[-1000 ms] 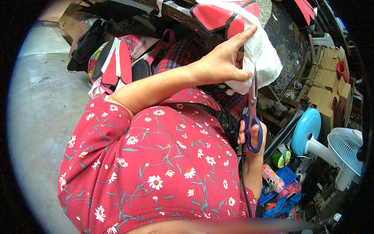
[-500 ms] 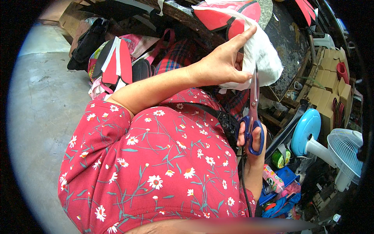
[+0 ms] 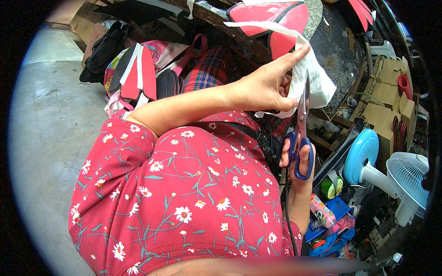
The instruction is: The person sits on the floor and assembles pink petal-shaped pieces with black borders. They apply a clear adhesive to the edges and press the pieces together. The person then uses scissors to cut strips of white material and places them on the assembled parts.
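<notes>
My left hand [image 3: 269, 85] pinches a piece of thin white cloth [image 3: 318, 87] between thumb and fingers, with the index finger stretched along it. A narrow strip of the cloth trails left, across red padded pieces with black trim [image 3: 248, 19]. In my right hand [image 3: 301, 168] is a pair of scissors [image 3: 301, 122] with dark blue handles, thumb and fingers through the loops. Its blades point up, slightly parted, beside my left thumb and against the near part of the cloth. Whether cloth lies between the blades is hard to tell.
More red and black pieces [image 3: 138, 73] lie at the left by a plaid cloth [image 3: 207, 69]. To the right stand cardboard boxes [image 3: 380, 117], a blue and white fan [image 3: 407, 177], a blue round base [image 3: 363, 154] and a pink bottle [image 3: 322, 211]. A dark cord [image 3: 289, 216] hangs by my right forearm.
The white cloth has come down a little and flattened, its strip now reaching left. My left hand has lowered slightly. The scissors have tilted a little right, their blades spread slightly more.
</notes>
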`<state>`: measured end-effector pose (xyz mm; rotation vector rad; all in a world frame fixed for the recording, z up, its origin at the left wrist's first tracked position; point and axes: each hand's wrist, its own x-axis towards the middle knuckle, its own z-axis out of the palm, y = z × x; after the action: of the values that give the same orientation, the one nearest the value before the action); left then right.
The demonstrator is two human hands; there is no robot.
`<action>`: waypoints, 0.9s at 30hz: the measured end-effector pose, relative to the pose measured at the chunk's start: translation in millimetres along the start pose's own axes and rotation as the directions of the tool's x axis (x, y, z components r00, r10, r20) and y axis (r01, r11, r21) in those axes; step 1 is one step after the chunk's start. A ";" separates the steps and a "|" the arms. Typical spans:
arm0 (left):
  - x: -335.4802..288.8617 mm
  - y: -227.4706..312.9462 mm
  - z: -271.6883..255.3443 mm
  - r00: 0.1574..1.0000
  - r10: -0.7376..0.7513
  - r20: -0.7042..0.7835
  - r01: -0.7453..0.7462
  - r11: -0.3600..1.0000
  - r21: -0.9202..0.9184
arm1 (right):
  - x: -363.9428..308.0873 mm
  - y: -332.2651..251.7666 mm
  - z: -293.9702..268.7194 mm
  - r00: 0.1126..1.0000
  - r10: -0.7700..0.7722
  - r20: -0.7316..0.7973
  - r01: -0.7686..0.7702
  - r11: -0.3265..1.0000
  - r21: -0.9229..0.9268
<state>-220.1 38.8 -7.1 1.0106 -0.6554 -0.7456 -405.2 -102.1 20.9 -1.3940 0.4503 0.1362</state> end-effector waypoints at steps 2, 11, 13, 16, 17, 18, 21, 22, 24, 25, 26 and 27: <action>-0.6 -1.9 0.4 1.000 0.025 0.001 -0.025 0.999 0.028 | 0.8 0.0 0.1 0.999 0.034 -0.017 -0.034 0.999 0.006; 11.5 -7.2 -17.6 0.974 0.116 -0.193 -0.092 0.987 0.129 | -1.1 2.9 -8.2 0.997 0.077 0.024 -0.075 0.995 -0.068; 10.5 -6.3 -17.8 0.968 0.154 -0.198 -0.126 0.981 0.148 | 1.2 2.9 -7.8 0.997 0.063 0.049 -0.059 0.995 -0.075; 8.3 -4.9 -17.0 0.984 0.117 -0.134 -0.074 0.954 0.290 | 7.7 3.8 -4.5 0.998 0.035 0.055 -0.031 0.997 -0.069; 7.9 -5.2 -15.8 0.983 0.149 -0.107 -0.116 0.956 0.269 | 10.5 4.6 -3.3 0.998 0.018 0.060 -0.014 0.997 -0.069; 8.1 -5.6 -14.7 0.980 0.183 -0.082 -0.157 0.956 0.248 | 12.1 5.1 -2.4 0.998 0.001 0.064 0.004 0.998 -0.069; 8.5 -5.7 -16.1 0.985 0.157 -0.068 -0.138 0.964 0.226 | 11.4 5.4 -1.8 0.998 0.021 0.059 -0.019 0.999 -0.035; 8.7 -5.8 -16.5 0.984 0.168 -0.062 -0.150 0.964 0.219 | 10.3 5.0 -2.3 0.998 0.043 0.052 -0.041 0.999 -0.036; 7.9 -5.1 -17.3 0.991 0.118 -0.060 -0.104 0.976 0.194 | 8.2 2.9 -4.5 0.996 0.087 0.037 -0.086 0.996 -0.030; 7.3 -4.6 -17.2 0.993 0.104 -0.058 -0.091 0.977 0.191 | 7.8 2.3 -5.0 0.996 0.081 0.047 -0.079 0.996 -0.046; 7.3 -4.3 -16.6 0.996 0.075 -0.051 -0.067 0.989 0.135 | 7.9 1.8 -5.1 0.995 0.077 0.057 -0.074 0.996 -0.055; 7.1 -3.8 -15.7 0.997 0.057 -0.042 -0.053 0.995 0.089 | 8.4 1.2 -5.3 0.996 0.058 0.065 -0.055 0.997 -0.050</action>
<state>-204.7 39.7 -15.7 1.0823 -0.6795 -0.6486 -399.2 -108.4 16.1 -1.4202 0.4335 0.2403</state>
